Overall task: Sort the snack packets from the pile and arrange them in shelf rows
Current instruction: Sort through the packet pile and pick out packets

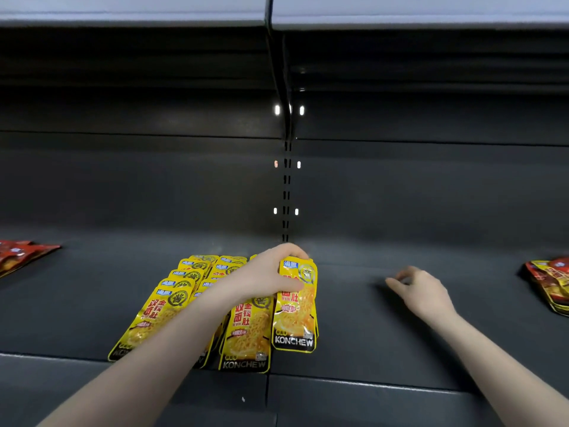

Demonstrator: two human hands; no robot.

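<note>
Several yellow KONCHEW snack packets (246,334) lie in overlapping rows on the dark shelf (354,318), left of its middle. My left hand (271,272) grips the top of the rightmost yellow packet (295,312), thumb across its face and fingers curled over its upper edge. My right hand (421,291) hovers over bare shelf to the right, fingers loosely curled and holding nothing. A mixed pile of red and yellow packets (551,285) lies at the far right edge.
Red packets (18,254) lie at the far left of the shelf. A slotted upright (286,192) divides the dark back panel. Another shelf (135,13) hangs overhead. The shelf's front lip (369,389) runs below the packets.
</note>
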